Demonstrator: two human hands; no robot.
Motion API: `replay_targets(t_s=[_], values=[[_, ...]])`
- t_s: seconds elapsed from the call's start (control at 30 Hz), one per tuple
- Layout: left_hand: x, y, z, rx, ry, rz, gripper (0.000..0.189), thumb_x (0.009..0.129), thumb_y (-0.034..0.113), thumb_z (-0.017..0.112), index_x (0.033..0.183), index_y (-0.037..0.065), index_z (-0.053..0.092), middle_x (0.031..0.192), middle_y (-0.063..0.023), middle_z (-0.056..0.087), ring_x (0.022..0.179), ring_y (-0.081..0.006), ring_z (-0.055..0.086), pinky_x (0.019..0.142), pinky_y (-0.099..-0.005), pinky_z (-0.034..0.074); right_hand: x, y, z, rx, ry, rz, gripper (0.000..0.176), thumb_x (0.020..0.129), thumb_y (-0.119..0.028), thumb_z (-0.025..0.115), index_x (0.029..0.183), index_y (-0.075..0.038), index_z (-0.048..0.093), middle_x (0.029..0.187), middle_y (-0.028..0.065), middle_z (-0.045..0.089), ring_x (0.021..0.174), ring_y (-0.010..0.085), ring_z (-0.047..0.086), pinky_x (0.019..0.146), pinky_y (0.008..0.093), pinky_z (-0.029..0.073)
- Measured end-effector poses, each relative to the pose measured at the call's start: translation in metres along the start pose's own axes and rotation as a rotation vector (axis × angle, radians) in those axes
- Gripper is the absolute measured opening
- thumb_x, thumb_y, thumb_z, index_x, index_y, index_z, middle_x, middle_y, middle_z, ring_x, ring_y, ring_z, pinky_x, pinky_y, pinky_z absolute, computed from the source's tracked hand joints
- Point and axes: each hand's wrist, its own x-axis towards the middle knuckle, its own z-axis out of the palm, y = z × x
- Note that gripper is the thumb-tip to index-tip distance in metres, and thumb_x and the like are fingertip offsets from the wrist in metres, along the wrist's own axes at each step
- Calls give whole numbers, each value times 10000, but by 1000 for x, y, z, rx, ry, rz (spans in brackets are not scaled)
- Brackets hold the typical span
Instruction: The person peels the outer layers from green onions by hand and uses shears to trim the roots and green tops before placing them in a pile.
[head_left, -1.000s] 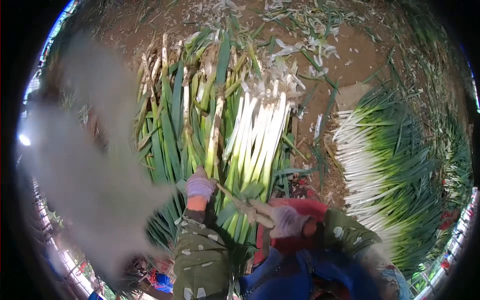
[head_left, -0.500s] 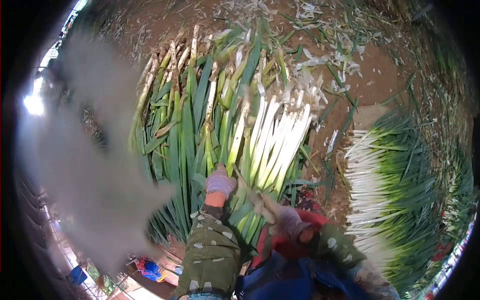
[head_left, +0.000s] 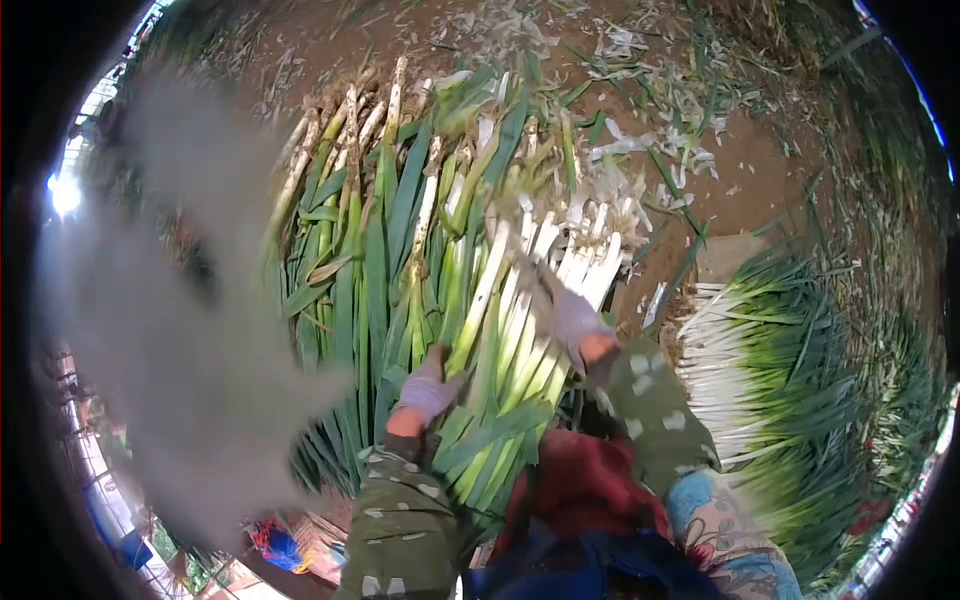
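Observation:
A wide pile of long green onions (head_left: 375, 260) lies in front of me, roots away from me and green leaves toward me. My left hand (head_left: 428, 390), in a light purple glove, is closed around the green part of one green onion (head_left: 485, 290) whose white end points up and away. My right hand (head_left: 578, 325), in a matching glove, is over the white stalks (head_left: 600, 268) at the pile's right side, near that onion's root end. Motion smears its fingers, so I cannot make out whether they grip anything.
Neatly laid green onions (head_left: 715, 375) form a long row at the right. Peeled skins and leaf scraps (head_left: 640, 150) litter the brown soil (head_left: 750, 150) beyond the pile. A blurred grey shape (head_left: 200, 350) blocks much of the left side. Blue and red items (head_left: 280, 545) lie at the lower left.
My right hand has moved from near my lap, where a pale strip trailed from it, up and forward over the white stalks. My left hand has shifted slightly toward me with the green onion.

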Motion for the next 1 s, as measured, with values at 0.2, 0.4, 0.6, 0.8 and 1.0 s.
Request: replay_targets(t_s=[0.2,0.4,0.6,0.8,1.0], values=[[18,-19,-40,222,-85,394,298,764,111,533,1052,85,605,1026,-149,621,924,-355,590,767,-424,476,-147,17,87,167,-356,-290,669,759,-97,537,1377,-83,280,1332,166,411,965,315,556,829,390,456],[83,50,-71,1069,29,764,258,775,75,518,971,189,642,906,-43,645,936,-248,605,895,-494,394,-154,25,94,237,-330,-309,775,665,-97,642,1366,-57,313,1304,179,445,1082,278,511,921,373,409],[5,0,-27,-110,739,534,347,685,54,596,1031,77,584,960,-141,587,913,-325,558,784,-413,454,-109,35,40,149,3,-81,787,667,-225,685,1346,-13,349,1307,158,456,1155,227,472,992,334,358],[-3,-9,14,140,159,10,531,714,357,659,1125,49,525,978,-175,626,941,-328,593,811,-396,471,-125,28,103,1309,-134,-404,888,627,-135,704,1371,45,253,1381,160,369,1275,215,351,1038,316,300],[11,-29,11,70,65,87,710,704,357,644,1279,10,413,1060,-242,594,966,-365,583,852,-400,455,-151,46,113,101,-269,-342,677,774,-311,604,1351,-70,344,1180,129,548,1055,265,552,956,320,398]])
